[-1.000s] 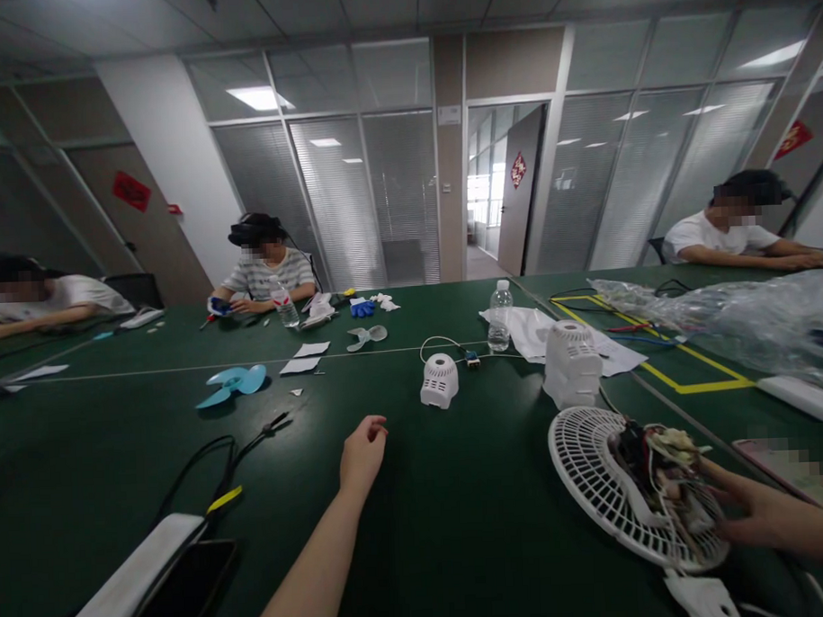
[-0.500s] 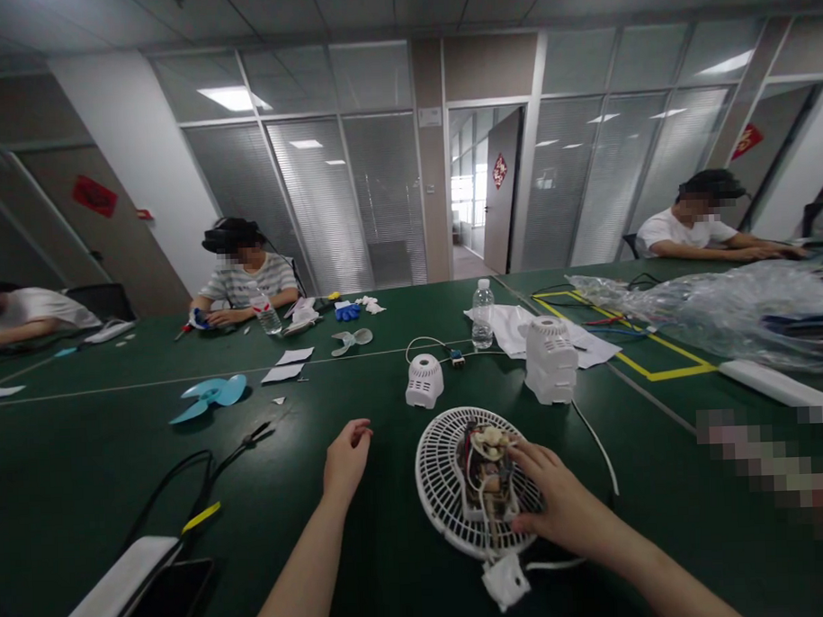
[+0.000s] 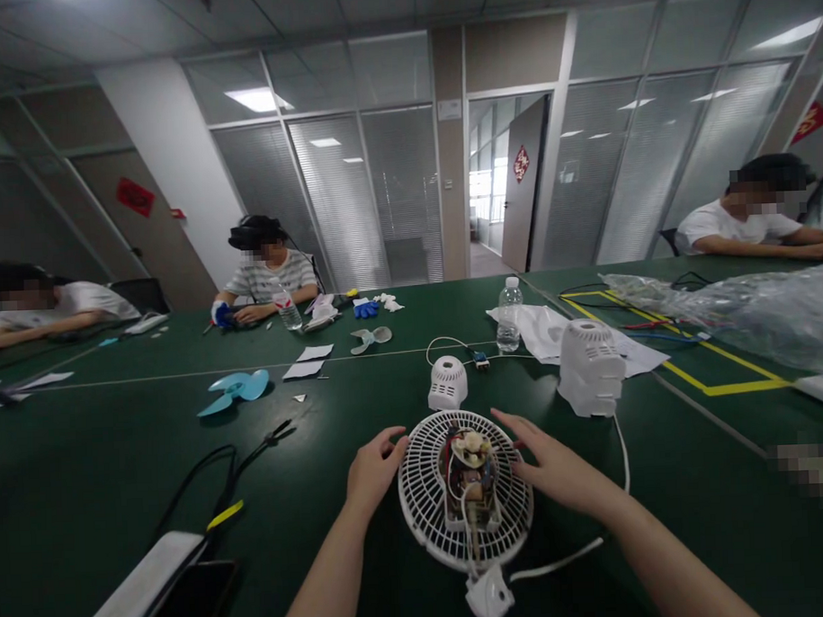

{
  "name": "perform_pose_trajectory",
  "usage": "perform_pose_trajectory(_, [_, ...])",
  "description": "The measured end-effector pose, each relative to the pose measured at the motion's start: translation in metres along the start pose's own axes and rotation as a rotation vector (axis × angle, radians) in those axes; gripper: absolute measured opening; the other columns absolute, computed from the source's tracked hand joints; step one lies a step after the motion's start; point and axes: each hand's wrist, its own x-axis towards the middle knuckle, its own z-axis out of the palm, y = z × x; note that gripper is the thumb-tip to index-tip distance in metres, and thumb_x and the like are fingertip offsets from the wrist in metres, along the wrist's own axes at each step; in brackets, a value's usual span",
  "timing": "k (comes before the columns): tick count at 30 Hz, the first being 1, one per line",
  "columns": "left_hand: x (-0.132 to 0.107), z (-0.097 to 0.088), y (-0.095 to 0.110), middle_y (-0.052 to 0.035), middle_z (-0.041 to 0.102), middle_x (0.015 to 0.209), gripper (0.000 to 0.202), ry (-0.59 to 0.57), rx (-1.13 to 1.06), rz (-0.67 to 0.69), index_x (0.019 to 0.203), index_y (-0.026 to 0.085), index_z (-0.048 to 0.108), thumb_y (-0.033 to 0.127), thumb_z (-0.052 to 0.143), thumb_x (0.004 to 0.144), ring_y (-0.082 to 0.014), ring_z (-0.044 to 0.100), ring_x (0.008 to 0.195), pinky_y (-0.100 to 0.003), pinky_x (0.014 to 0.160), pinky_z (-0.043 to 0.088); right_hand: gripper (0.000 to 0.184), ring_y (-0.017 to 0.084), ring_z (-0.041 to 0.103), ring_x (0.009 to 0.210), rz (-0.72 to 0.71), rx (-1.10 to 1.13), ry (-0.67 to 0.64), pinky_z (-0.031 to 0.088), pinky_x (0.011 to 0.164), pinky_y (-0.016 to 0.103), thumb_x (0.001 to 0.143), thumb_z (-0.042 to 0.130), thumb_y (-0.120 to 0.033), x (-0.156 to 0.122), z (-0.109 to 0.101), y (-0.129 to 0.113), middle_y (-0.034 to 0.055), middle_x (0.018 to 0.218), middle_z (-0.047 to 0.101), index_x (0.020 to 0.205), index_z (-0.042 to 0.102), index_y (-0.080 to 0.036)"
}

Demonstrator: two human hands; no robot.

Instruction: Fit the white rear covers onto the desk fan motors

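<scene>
A white round fan grille (image 3: 429,515) lies flat on the green table (image 3: 120,463) in front of me, with an exposed motor and wires (image 3: 469,468) at its middle. My left hand (image 3: 371,470) rests at the grille's left rim, fingers curled against it. My right hand (image 3: 556,465) lies on the right rim with fingers stretched out. A white cord runs from the grille to a white plug (image 3: 489,596) near the table's front.
Two white fan housings, a small one (image 3: 447,383) and a larger one (image 3: 590,367), stand behind the grille. A water bottle (image 3: 506,316), papers, a blue fan blade (image 3: 233,388), a black cable (image 3: 215,468) and a phone (image 3: 185,600) lie around. Three other people sit at the table.
My right hand has dragged the fan grille from the far right to the middle in front of me. My left hand has moved up to its left rim.
</scene>
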Motion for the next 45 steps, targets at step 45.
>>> perform_pose_trajectory(45, [-0.016, -0.003, 0.015, 0.0002, 0.068, 0.066, 0.052, 0.009, -0.069, 0.042, 0.115, 0.021, 0.064, 0.058, 0.057, 0.080, -0.0198, 0.064, 0.062, -0.029, 0.060, 0.048, 0.106, 0.032, 0.035, 0.140, -0.114, -0.050, 0.223, 0.031, 0.115, 0.050, 0.073, 0.075, -0.032, -0.043, 0.029, -0.059, 0.0000, 0.161, 0.016, 0.153, 0.007, -0.041])
